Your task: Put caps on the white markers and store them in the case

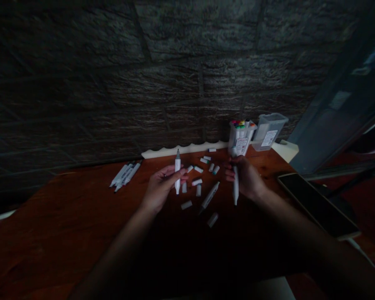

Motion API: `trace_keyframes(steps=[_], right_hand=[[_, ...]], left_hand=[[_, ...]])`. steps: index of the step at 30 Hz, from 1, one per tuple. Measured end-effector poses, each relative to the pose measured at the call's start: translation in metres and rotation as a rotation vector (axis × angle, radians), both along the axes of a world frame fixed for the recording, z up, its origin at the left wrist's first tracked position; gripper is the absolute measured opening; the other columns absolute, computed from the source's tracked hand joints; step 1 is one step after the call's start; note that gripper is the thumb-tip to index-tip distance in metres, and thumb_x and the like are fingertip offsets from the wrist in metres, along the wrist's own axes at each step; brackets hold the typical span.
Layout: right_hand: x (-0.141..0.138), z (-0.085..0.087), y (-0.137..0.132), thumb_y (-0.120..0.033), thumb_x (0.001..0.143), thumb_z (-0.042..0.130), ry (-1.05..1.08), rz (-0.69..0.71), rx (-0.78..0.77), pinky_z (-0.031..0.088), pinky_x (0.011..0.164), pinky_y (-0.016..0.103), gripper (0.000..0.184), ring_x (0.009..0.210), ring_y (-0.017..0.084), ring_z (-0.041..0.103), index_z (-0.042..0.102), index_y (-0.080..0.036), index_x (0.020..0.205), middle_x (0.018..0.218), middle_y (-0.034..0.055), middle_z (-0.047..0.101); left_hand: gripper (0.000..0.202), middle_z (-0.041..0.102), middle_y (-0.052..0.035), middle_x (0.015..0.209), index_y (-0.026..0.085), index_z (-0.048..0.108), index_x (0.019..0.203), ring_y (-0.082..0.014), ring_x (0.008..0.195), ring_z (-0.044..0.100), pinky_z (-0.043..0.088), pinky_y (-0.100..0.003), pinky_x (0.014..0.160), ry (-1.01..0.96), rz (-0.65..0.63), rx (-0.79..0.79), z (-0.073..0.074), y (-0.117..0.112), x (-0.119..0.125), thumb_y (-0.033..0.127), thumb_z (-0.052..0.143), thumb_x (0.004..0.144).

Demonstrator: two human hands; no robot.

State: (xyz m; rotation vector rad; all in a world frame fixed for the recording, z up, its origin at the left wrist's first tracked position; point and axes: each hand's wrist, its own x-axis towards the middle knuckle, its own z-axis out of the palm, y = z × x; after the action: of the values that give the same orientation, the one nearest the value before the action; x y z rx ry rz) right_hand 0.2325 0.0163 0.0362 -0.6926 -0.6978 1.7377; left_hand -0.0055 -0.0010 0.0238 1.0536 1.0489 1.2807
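A dim desk corner, home or office unclear: wooden desk (71,208) against a rough block wall (187,79) at twelve o'clock, markers (177,166) on hand, phone (315,204) near three o'clock.

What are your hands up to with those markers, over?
Left hand: holding uncapped marker. Right hand: holding second marker. Loose caps scattered on table between them.

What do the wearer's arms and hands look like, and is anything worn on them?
The left forearm and right forearm show no sleeve or watch. The left hand and right hand are ungloved; it is too dim to confirm any ring.
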Motion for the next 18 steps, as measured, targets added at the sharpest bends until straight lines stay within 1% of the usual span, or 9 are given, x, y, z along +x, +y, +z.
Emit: trace_keyframes(steps=[2, 3, 4, 7, 9, 11, 13, 16, 18], right_hand=[[-0.0021, -0.0039, 0.0006, -0.023, 0.067, 0.057, -0.065, 0.007, 0.02, 0.02, 0.039, 0.019, 0.01, 0.045, 0.006, 0.026, 0.048, -0.019, 0.071, 0.057, -0.0057, 0.037], [-0.0024, -0.0049, 0.0008, -0.026, 0.068, 0.059, -0.084, 0.023, 0.032, 0.02, 0.039, 0.019, 0.012, 0.045, 0.006, 0.028, 0.048, -0.019, 0.071, 0.057, -0.0055, 0.038], [-0.0022, -0.005, 0.0009, -0.032, 0.07, 0.061, -0.095, 0.043, 0.043, 0.021, 0.039, 0.02, 0.017, 0.045, 0.006, 0.029, 0.049, -0.019, 0.071, 0.057, -0.0053, 0.039], [-0.0006, -0.0023, 0.001, -0.059, 0.074, 0.061, -0.104, 0.067, 0.051, 0.021, 0.039, 0.021, 0.041, 0.043, 0.006, 0.029, 0.049, -0.02, 0.067, 0.055, -0.0051, 0.041], [0.0006, -0.0003, 0.0013, -0.067, 0.072, 0.061, -0.114, 0.047, 0.025, 0.02, 0.038, 0.021, 0.05, 0.04, 0.006, 0.028, 0.047, -0.02, 0.063, 0.051, -0.0056, 0.039], [0.0015, 0.0002, 0.0017, -0.065, 0.07, 0.065, -0.113, 0.012, -0.006, 0.019, 0.036, 0.02, 0.049, 0.039, 0.005, 0.028, 0.047, -0.02, 0.061, 0.048, -0.0062, 0.038], [0.0023, -0.0004, 0.0018, -0.059, 0.071, 0.069, -0.111, -0.035, -0.011, 0.018, 0.035, 0.019, 0.043, 0.038, 0.005, 0.026, 0.052, -0.02, 0.065, 0.047, -0.0069, 0.039], [0.0031, -0.0015, 0.0009, -0.051, 0.073, 0.07, -0.111, -0.058, 0.025, 0.017, 0.034, 0.019, 0.034, 0.039, 0.005, 0.027, 0.06, -0.02, 0.083, 0.05, -0.0072, 0.043], [0.0033, -0.0013, -0.0003, -0.046, 0.075, 0.07, -0.105, -0.029, 0.045, 0.019, 0.034, 0.019, 0.034, 0.04, 0.006, 0.028, 0.06, -0.021, 0.095, 0.054, -0.007, 0.046]], left_hand=[[0.03, 0.075, -0.0063, 0.096, 0.015, 0.072, 0.097, -0.0158, 0.079, 0.071, 0.057, -0.026, 0.074, 0.002, 0.004, 0.003, -0.0003, 0.0008, -0.0001, 0.024, 0.08, 0.07], [0.029, 0.075, -0.0067, 0.096, 0.014, 0.072, 0.096, -0.0161, 0.079, 0.071, 0.057, -0.026, 0.074, 0.0, 0.005, 0.006, -0.0006, 0.0013, -0.0003, 0.024, 0.08, 0.07], [0.029, 0.075, -0.0071, 0.097, 0.014, 0.072, 0.096, -0.0162, 0.08, 0.071, 0.057, -0.026, 0.074, -0.005, 0.004, 0.008, -0.0007, 0.0017, -0.0005, 0.023, 0.08, 0.07], [0.026, 0.075, -0.0069, 0.097, 0.014, 0.072, 0.094, -0.015, 0.082, 0.071, 0.058, -0.024, 0.076, -0.051, 0.002, -0.031, 0.0001, 0.0021, -0.0004, 0.022, 0.079, 0.071], [0.024, 0.075, -0.0061, 0.093, 0.013, 0.072, 0.095, -0.0135, 0.081, 0.071, 0.058, -0.023, 0.075, -0.104, -0.006, -0.08, 0.0017, 0.0013, 0.0004, 0.019, 0.077, 0.073], [0.021, 0.074, -0.0049, 0.089, 0.013, 0.071, 0.095, -0.0125, 0.078, 0.071, 0.059, -0.022, 0.074, -0.165, -0.017, -0.111, 0.0035, -0.0002, 0.0018, 0.016, 0.075, 0.075], [0.019, 0.074, -0.0046, 0.087, 0.013, 0.071, 0.096, -0.0124, 0.076, 0.071, 0.059, -0.022, 0.072, -0.214, -0.035, -0.127, 0.0053, -0.002, 0.0033, 0.014, 0.073, 0.077], [0.018, 0.073, -0.005, 0.089, 0.013, 0.07, 0.098, -0.0123, 0.074, 0.071, 0.06, -0.022, 0.071, -0.261, -0.054, -0.133, 0.0073, -0.0043, 0.0046, 0.012, 0.07, 0.08], [0.017, 0.073, -0.0044, 0.087, 0.013, 0.071, 0.098, -0.0116, 0.073, 0.07, 0.06, -0.022, 0.072, -0.285, -0.06, -0.129, 0.0078, -0.0042, 0.0039, 0.012, 0.069, 0.081]])
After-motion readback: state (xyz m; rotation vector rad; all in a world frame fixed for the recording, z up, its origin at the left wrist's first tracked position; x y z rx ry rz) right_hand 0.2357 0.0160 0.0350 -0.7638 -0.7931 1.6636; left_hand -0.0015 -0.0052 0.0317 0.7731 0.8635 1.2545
